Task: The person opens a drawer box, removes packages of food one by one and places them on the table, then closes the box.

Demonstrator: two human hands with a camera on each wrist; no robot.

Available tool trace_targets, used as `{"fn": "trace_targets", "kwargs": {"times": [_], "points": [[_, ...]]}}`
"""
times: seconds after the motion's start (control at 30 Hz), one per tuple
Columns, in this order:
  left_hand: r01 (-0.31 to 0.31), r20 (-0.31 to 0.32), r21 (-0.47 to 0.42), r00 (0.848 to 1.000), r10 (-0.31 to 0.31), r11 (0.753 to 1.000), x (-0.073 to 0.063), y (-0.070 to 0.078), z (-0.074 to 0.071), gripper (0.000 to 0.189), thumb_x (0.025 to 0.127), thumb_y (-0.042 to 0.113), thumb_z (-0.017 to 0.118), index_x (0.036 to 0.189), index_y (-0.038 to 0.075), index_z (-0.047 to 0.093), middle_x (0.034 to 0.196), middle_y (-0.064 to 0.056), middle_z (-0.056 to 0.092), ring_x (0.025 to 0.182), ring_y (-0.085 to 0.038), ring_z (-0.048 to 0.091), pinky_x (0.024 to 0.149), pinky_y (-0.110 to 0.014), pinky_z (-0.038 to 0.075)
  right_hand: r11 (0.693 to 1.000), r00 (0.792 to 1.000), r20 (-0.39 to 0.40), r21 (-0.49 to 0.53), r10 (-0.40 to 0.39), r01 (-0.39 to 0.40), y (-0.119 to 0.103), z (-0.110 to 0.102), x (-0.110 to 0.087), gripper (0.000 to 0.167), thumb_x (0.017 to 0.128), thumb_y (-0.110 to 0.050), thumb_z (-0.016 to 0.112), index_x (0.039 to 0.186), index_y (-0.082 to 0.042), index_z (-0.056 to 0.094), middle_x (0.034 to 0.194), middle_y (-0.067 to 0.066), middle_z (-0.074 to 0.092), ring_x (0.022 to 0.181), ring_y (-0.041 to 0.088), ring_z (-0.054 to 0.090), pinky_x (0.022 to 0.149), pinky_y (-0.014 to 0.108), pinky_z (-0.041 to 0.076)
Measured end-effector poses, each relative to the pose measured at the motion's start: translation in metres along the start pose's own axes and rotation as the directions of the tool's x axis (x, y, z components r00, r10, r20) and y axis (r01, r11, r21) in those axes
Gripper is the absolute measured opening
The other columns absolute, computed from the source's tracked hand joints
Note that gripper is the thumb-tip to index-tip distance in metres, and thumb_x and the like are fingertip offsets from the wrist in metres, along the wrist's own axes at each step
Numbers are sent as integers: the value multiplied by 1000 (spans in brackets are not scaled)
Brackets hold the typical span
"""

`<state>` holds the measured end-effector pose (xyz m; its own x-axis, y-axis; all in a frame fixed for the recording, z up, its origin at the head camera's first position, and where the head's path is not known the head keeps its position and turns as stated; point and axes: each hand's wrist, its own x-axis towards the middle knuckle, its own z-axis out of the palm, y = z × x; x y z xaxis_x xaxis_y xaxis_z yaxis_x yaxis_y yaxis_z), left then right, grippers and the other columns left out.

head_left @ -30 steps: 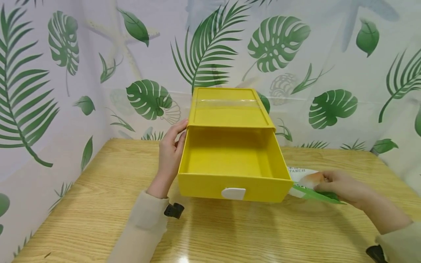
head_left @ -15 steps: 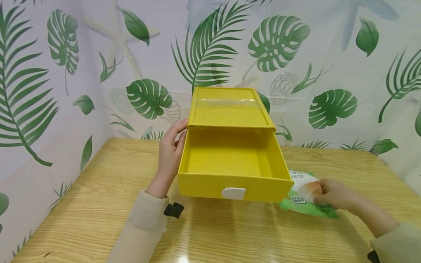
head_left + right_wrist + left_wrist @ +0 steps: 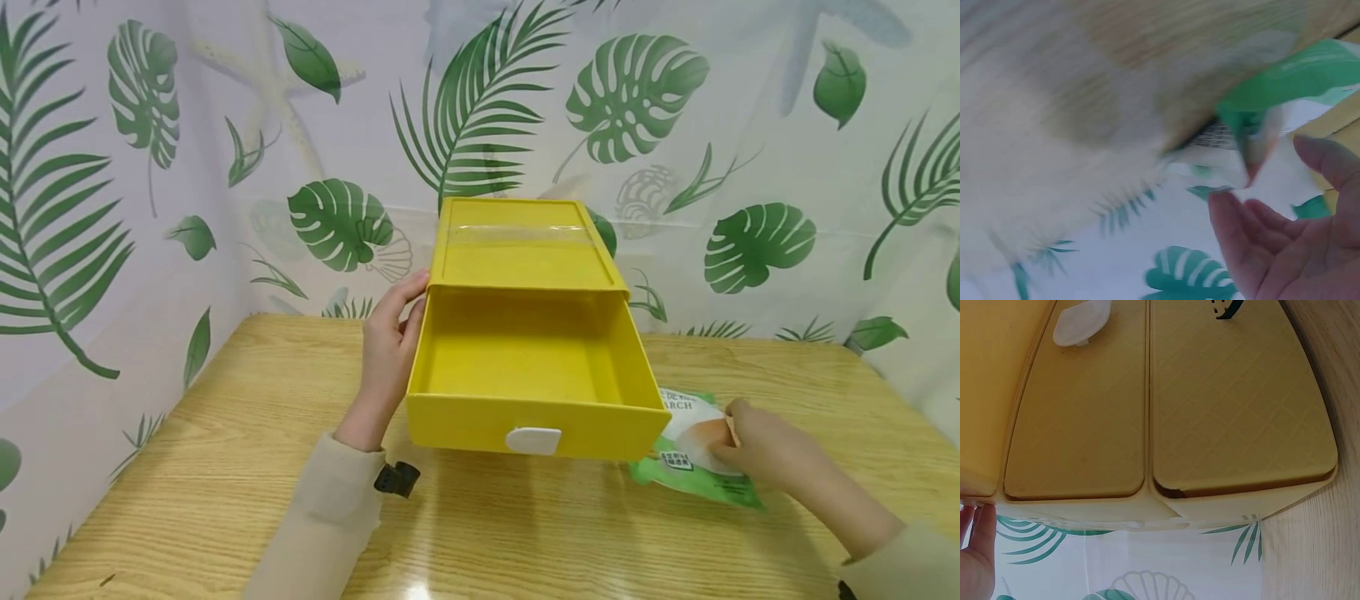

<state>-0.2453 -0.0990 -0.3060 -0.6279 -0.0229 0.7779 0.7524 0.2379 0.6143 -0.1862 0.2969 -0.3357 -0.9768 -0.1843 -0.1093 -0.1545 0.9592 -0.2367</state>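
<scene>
A yellow drawer box sits mid-table, its drawer pulled out with a white pull tab on the front. My left hand holds the box's left side; only its fingers show in the left wrist view. To the drawer's right, a green and white starch packet lies partly hidden behind the drawer's corner. At the packet's right edge is my right hand, thumb and fingers apart around it. In the right wrist view a gap separates the thumb from the fingers, near the packet's corner.
The wooden table extends on both sides of the box. A leaf-patterned cloth hangs behind and to the left. In the left wrist view, side-by-side drawer fronts show, one with a dark pull.
The packet has come down from a tilted position and turned flatter, toward me, beside the drawer. My right hand moved with it, then its fingers loosened. My left hand stays put.
</scene>
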Motion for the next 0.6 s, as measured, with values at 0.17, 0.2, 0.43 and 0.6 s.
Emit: {"fn": "trace_targets", "kwargs": {"times": [0.17, 0.2, 0.43, 0.6], "points": [[6, 4, -1, 1000, -6, 1000, 0, 0, 0, 28, 90, 2, 47, 117, -3, 54, 120, -12, 52, 107, -18, 50, 77, -29, 50, 987, 990, -128, -156, -62, 42, -22, 1, -7, 44, 80, -26, 63, 99, 12, 49, 87, 20, 53, 74, 30, 51, 55, 38, 46], [7, 5, 2, 1000, -7, 1000, 0, 1, 0, 28, 90, 2, 47, 117, -3, 54, 120, -12, 52, 107, -17, 50, 76, -29, 50, 982, 988, -132, -178, -81, 57, -26, 3, -8, 47, 80, -28, 63, 102, 12, 50, 93, 22, 54, 80, 34, 52, 59, 42, 48], [10, 2, 5, 1000, -10, 1000, 0, 0, 0, 28, 90, 1, 47, 116, -3, 55, 120, -12, 52, 107, -18, 50, 76, -29, 50, 979, 987, -51, -144, -155, 146, -49, 14, -14, 50, 81, -36, 61, 103, 9, 56, 96, 22, 57, 79, 31, 58, 63, 43, 51], [6, 1, 3, 1000, -6, 1000, 0, -1, 0, 28, 89, 2, 47, 116, -2, 55, 120, -12, 52, 107, -18, 50, 76, -30, 50, 981, 986, 12, -100, -165, 165, -52, 20, -14, 42, 82, -35, 60, 102, 1, 60, 92, 11, 59, 75, 21, 56, 62, 40, 50]]}}
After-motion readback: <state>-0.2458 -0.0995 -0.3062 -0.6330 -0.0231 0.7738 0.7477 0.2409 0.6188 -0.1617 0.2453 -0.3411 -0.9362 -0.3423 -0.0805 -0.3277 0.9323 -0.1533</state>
